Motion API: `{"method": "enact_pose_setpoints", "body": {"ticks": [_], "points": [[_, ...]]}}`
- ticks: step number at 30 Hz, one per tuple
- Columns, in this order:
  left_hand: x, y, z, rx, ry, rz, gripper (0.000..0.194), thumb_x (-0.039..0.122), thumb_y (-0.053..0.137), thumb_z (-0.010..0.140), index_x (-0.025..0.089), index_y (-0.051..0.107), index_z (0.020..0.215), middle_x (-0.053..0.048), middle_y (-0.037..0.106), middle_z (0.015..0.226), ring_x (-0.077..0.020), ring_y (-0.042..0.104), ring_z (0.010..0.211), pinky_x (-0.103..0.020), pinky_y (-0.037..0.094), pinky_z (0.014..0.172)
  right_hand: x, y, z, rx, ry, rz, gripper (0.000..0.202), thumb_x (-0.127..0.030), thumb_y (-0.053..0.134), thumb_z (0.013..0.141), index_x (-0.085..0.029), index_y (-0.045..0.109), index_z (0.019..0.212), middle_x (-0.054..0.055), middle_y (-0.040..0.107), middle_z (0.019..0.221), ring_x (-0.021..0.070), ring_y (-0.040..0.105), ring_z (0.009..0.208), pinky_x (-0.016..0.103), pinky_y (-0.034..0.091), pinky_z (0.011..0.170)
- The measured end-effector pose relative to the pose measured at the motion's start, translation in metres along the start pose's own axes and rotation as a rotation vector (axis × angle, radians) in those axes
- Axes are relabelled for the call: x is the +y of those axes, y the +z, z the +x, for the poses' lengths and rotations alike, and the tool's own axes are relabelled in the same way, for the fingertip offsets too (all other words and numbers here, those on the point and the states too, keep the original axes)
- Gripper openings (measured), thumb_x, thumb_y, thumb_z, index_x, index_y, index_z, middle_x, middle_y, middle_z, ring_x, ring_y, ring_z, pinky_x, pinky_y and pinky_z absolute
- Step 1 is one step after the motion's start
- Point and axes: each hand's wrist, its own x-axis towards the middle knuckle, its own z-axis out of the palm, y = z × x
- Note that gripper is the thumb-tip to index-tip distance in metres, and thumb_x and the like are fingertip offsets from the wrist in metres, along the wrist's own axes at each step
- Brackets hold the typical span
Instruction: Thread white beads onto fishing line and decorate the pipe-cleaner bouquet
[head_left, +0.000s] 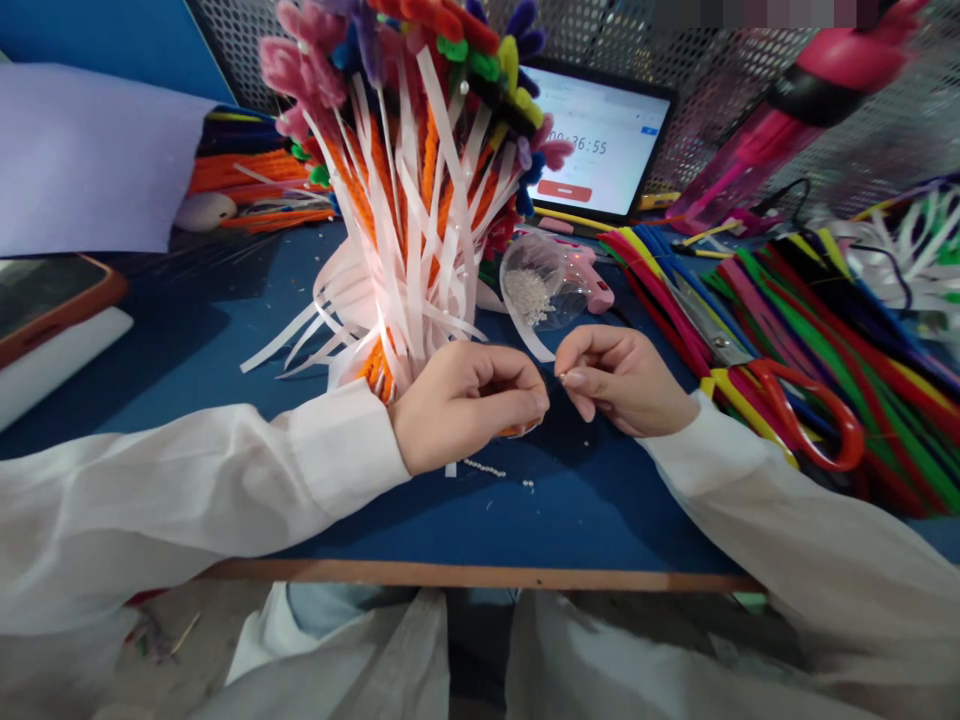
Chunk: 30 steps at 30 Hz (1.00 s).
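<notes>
Bead (562,377), tiny and pale, is pinched in the right hand (626,382), above the table (600,530). Near it, the left hand (471,402) grips an orange piece (517,431), mostly hidden by fingers. Loose pearls (485,467) lie nearer the table edge; the bouquet (420,200) rises beyond the left hand.

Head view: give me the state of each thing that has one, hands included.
Left hand: fingertips and thumb together
Right hand: pinching a tiny shiny piece
Tablet: screen on, timer at 36:55
Flower bunch: standing, white ribbon ends loose
Clear bead container: partly filled
Scissors: lying on fuzzy stems, blade opening unclear
Pink bottle: leaning in view, cap on
</notes>
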Motion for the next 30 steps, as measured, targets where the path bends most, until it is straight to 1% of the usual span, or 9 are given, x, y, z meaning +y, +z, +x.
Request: {"method": "enact_pose_setpoints", "body": {"ticks": [5,12,18,26,30], "points": [[0.0000,-0.0003,-0.0004,-0.002,0.001,0.006,0.013,0.016,0.063,0.077,0.012,0.061,0.065,-0.001,0.058,0.060,-0.0065,0.048,0.053,-0.020,0.038,0.050,-0.0002,0.0011,0.0002,0.010,0.004,-0.005,0.019,-0.031,0.082,0.075,-0.018,0.069,0.076,-0.006,0.057,0.046,0.0050,0.048,0.036,0.017,0.024,0.034],[0.0007,0.0003,-0.0006,0.006,0.011,0.026,0.013,0.015,0.062,0.077,0.012,0.061,0.065,0.000,0.059,0.060,-0.0064,0.049,0.054,-0.019,0.039,0.051,0.0007,-0.0009,-0.0006,-0.017,-0.016,0.003,0.012,-0.026,0.080,0.078,-0.018,0.071,0.078,-0.005,0.060,0.046,0.0053,0.049,0.037,0.017,0.023,0.035],[0.0006,-0.0015,-0.0007,-0.011,0.023,0.046,0.011,0.012,0.061,0.076,0.012,0.061,0.065,0.000,0.059,0.061,-0.0063,0.050,0.055,-0.019,0.040,0.052,0.0013,-0.0014,-0.0015,-0.013,-0.023,0.001,0.009,-0.024,0.079,0.079,-0.018,0.072,0.079,-0.005,0.060,0.046,0.0047,0.049,0.037,0.016,0.027,0.037],[0.0029,-0.0013,0.0011,-0.029,0.010,0.135,0.012,0.017,0.061,0.077,0.011,0.062,0.066,-0.001,0.059,0.062,-0.0073,0.050,0.055,-0.021,0.040,0.053,0.0036,-0.0035,-0.0020,-0.045,-0.045,-0.005,0.006,-0.018,0.078,0.079,-0.018,0.073,0.082,-0.005,0.063,0.048,0.0045,0.052,0.039,0.015,0.032,0.039],[0.0027,-0.0007,0.0011,-0.032,0.014,0.111,0.013,0.018,0.061,0.077,0.011,0.062,0.066,-0.001,0.059,0.062,-0.0070,0.050,0.055,-0.021,0.040,0.053,0.0031,-0.0034,-0.0019,-0.057,-0.047,-0.009,0.006,-0.016,0.078,0.079,-0.018,0.073,0.081,-0.005,0.063,0.049,0.0037,0.053,0.040,0.014,0.033,0.040]]}}
